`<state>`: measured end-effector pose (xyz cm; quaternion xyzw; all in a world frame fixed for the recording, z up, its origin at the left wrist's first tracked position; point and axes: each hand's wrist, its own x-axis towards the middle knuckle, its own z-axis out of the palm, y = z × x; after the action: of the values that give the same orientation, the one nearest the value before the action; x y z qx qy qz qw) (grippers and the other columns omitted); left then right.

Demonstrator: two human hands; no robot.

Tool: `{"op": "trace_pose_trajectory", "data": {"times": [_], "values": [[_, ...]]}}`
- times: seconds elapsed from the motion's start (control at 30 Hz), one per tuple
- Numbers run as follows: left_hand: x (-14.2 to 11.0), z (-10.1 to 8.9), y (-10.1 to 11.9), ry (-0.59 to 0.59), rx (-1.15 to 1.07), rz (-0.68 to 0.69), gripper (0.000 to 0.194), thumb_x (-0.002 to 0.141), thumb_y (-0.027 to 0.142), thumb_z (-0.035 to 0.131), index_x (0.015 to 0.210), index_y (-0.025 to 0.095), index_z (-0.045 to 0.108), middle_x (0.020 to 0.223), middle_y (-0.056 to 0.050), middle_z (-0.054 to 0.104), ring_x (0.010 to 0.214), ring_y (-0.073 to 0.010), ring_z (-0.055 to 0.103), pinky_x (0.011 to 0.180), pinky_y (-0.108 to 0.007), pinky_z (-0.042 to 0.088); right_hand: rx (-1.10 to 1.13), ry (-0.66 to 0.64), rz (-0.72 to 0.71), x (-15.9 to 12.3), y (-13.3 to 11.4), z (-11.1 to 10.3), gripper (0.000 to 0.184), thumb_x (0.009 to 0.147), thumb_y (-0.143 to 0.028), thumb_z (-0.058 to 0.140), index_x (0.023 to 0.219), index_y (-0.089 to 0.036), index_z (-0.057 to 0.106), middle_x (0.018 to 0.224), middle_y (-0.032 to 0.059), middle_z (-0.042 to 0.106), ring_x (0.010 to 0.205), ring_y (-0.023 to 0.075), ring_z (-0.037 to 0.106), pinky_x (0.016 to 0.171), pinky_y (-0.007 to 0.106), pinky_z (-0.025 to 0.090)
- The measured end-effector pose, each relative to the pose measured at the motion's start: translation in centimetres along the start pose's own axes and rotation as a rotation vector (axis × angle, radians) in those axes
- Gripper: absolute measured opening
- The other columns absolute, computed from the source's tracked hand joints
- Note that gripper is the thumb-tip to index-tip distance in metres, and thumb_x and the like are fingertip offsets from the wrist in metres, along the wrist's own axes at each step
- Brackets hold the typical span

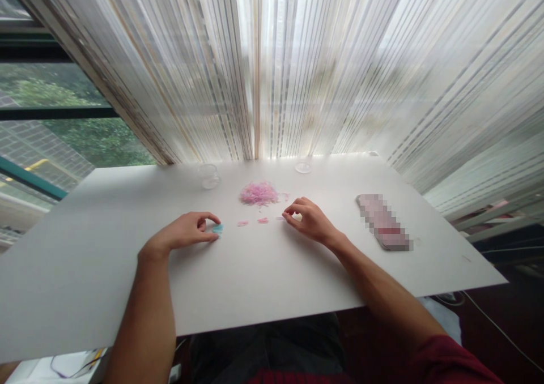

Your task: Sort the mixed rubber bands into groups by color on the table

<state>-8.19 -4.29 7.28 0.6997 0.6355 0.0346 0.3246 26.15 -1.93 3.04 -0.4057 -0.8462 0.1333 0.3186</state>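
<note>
Left hand (187, 231) pinches one blue cluster (218, 229) and right hand (310, 220) one pale piece (279, 218), with two pink clusters (263, 220) between them.

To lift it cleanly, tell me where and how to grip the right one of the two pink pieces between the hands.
Pinch the pink piece mid-length, near and far sides, from above and the right, where the right hand is. It lies flat, stretched left to right, so a crosswise pinch should gather its thin strips.
</note>
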Motion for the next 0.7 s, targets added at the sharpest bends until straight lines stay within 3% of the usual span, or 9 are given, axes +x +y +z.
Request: {"op": "trace_pose_trajectory", "data": {"times": [0.17,0.33,0.47,0.6,0.7], "values": [[0.0,0.0,-0.2,0.036,-0.004,0.036,0.060,0.067,0.058,0.066,0.112,0.019,0.068,0.062,0.006,0.041,0.056,-0.0136,0.043,0.055,-0.023,0.033,0.006,0.048,0.011,0.0,0.5,-0.5,0.011,0.090,-0.023,0.063,0.082,-0.021,0.071,0.078,0.0041,0.064,0.077,0.0187,0.058,0.075,0.033,0.049],[0.3,0.3,0.2,0.252,-0.049,0.099,0.054,0.077,0.063,0.057,0.105,0.018,0.070,0.058,0.006,0.039,0.054,-0.0126,0.040,0.054,-0.023,0.032,0.010,0.136,0.050,0.2,1.9,-1.7,0.014,0.092,-0.025,0.060,0.084,-0.021,0.071,0.078,0.0043,0.065,0.077,0.0191,0.060,0.075,0.034,0.050],[1.0,0.1,1.9,0.380,-0.072,0.159,0.049,0.082,0.060,0.053,0.096,0.017,0.071,0.059,0.004,0.047,0.056,-0.0129,0.044,0.057,-0.023,0.036,0.010,0.202,0.113,0.3,3.3,-2.3,0.013,0.091,-0.025,0.060,0.086,-0.021,0.070,0.077,0.0038,0.066,0.075,0.0191,0.061,0.073,0.033,0.051],[2.9,-1.2,5.1,0.299,0.025,0.296,0.045,0.088,0.055,0.050,0.096,0.017,0.072,0.078,-0.003,0.067,0.069,-0.0164,0.056,0.067,-0.025,0.044,0.036,0.238,0.164,0.3,4.3,-2.3,0.013,0.089,-0.025,0.059,0.086,-0.020,0.071,0.077,0.0032,0.066,0.072,0.0175,0.062,0.071,0.032,0.051],[5.7,-2.2,7.2,0.226,0.133,0.333,0.044,0.088,0.047,0.049,0.114,0.016,0.068,0.095,-0.008,0.071,0.083,-0.0198,0.063,0.078,-0.028,0.048,0.051,0.246,0.172,0.4,4.7,-2.1,0.014,0.089,-0.025,0.059,0.085,-0.019,0.071,0.076,0.0027,0.065,0.069,0.0164,0.062,0.070,0.031,0.051]]}}
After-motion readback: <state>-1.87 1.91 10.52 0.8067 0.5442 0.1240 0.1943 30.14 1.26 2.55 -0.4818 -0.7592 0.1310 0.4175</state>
